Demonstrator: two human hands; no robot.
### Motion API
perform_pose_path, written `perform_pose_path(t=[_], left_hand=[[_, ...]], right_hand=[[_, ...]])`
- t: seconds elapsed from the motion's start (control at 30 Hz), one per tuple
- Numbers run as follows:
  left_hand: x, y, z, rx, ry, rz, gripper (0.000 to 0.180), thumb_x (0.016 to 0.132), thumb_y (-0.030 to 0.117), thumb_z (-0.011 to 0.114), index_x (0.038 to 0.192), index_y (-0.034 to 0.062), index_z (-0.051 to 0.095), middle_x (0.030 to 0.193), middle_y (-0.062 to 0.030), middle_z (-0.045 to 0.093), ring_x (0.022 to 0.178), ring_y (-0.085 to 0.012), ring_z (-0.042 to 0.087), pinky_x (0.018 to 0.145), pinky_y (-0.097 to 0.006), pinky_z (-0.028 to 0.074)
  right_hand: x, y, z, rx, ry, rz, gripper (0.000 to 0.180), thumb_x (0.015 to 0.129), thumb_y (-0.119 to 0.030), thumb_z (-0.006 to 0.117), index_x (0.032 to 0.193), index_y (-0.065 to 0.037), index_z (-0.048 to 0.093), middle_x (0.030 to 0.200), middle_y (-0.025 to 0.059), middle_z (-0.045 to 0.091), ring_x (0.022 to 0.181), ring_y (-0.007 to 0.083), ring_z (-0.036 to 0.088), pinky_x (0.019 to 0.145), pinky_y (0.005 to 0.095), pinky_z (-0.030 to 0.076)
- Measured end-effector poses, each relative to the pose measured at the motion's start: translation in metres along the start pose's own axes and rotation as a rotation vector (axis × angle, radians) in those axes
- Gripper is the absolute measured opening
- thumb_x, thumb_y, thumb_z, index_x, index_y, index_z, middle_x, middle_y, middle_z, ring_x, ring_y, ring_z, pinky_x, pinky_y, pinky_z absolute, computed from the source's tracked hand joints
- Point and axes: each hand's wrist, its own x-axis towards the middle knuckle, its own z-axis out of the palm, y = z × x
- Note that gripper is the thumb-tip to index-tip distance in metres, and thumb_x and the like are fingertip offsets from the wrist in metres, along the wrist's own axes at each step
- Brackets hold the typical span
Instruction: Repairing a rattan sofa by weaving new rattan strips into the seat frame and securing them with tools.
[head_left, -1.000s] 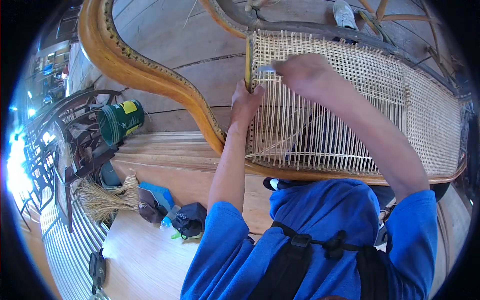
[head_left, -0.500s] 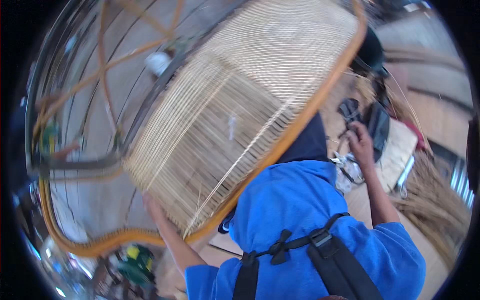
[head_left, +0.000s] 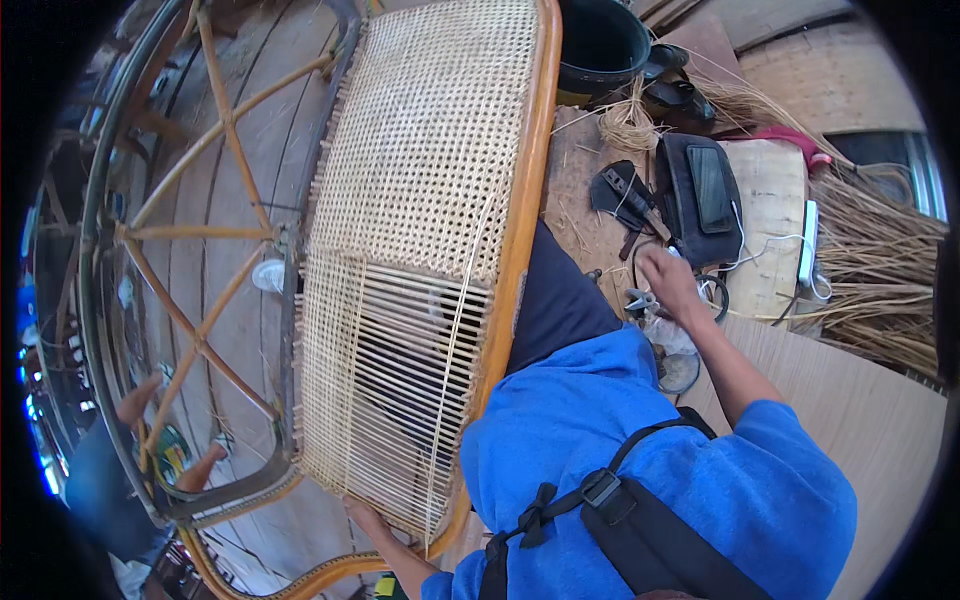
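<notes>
A cane seat panel (head_left: 415, 130) in an orange-brown rattan frame (head_left: 522, 220) lies across my lap. Its far part is a close open-hole weave; the near part has parallel cane strands (head_left: 410, 330) with gaps and a few lengthwise strands. My left hand (head_left: 368, 518) is at the panel's near edge, its fingers mostly hidden under it. To the right, my right hand (head_left: 670, 285) hovers over the work surface with fingers curled; what they hold, if anything, is not clear. Beside it lie pliers (head_left: 640, 300) and a dark-handled tool (head_left: 635, 200) with a black sheath.
Beyond my right hand are a black pouch (head_left: 685, 190) with a phone (head_left: 711, 188), a white power bank (head_left: 808, 245) with a cable, and loose cane bundles (head_left: 870, 240). A black bucket (head_left: 600, 50) stands far. Left are a crossed rattan frame (head_left: 200, 230), a plastic cup (head_left: 268, 275) and another person's limbs.
My view has turned, so the panel now appears more upright and farther left. My right hand remains over the tools, and my left hand stays at the panel's near edge.
</notes>
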Motion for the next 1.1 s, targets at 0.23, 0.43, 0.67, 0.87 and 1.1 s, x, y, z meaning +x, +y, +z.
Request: perform_pose_path(t=[0.23, 0.43, 0.67, 0.87, 1.1], left_hand=[[-0.002, 0.007, 0.01, 0.018, 0.05, -0.049, 0.062, 0.095, 0.043, 0.028, 0.128, -0.0063, 0.045, 0.124, -0.019, 0.053, 0.108, -0.0316, 0.054, 0.091, -0.04, 0.044], [-0.046, 0.056, 0.034, -0.064, 0.138, -0.148, 0.06, 0.095, 0.042, 0.029, 0.126, -0.0062, 0.047, 0.122, -0.0183, 0.055, 0.108, -0.0315, 0.054, 0.091, -0.04, 0.043], [-0.041, 0.064, 0.012, 0.506, 0.441, 0.252, 0.051, 0.094, 0.038, 0.036, 0.118, -0.0045, 0.052, 0.118, -0.0275, 0.053, 0.107, -0.0414, 0.051, 0.092, -0.044, 0.04], [-0.114, 0.187, 0.085, 0.033, -0.01, 1.033, 0.036, 0.086, 0.016, 0.042, 0.108, -0.0076, 0.058, 0.115, -0.0189, 0.056, 0.107, -0.025, 0.055, 0.088, -0.034, 0.046], [-0.259, 0.293, 0.207, -0.381, -0.71, 0.783, 0.046, 0.08, 0.012, 0.066, 0.121, -0.0005, 0.048, 0.104, -0.0091, 0.059, 0.099, -0.018, 0.057, 0.086, -0.029, 0.045]], right_hand=[[0.091, -0.031, 0.009, -0.019, 0.199, 0.225, 0.034, 0.085, -0.035, 0.055, 0.086, -0.002, 0.062, 0.086, 0.0205, 0.064, 0.083, 0.0377, 0.061, 0.072, 0.0441, 0.046], [0.101, -0.006, 0.009, -0.106, 0.211, 0.43, 0.044, 0.082, -0.045, 0.056, 0.084, -0.003, 0.064, 0.09, 0.0224, 0.064, 0.089, 0.0386, 0.061, 0.076, 0.0459, 0.047], [0.08, 0.002, 0.008, 0.043, 0.052, 0.302, 0.026, 0.082, -0.03, 0.053, 0.085, -0.006, 0.064, 0.083, 0.0173, 0.065, 0.084, 0.0347, 0.063, 0.073, 0.0433, 0.049], [0.025, -0.115, -0.077, 0.746, 0.012, -0.345, 0.012, 0.089, -0.01, 0.055, 0.091, 0.001, 0.059, 0.079, 0.0023, 0.055, 0.065, 0.0089, 0.052, 0.058, 0.0217, 0.043], [-0.008, -0.245, -0.015, 1.35, -0.678, -0.559, 0.007, 0.089, -0.001, 0.053, 0.095, 0.0, 0.056, 0.084, 0.0065, 0.06, 0.068, 0.0112, 0.062, 0.059, 0.0218, 0.051]])
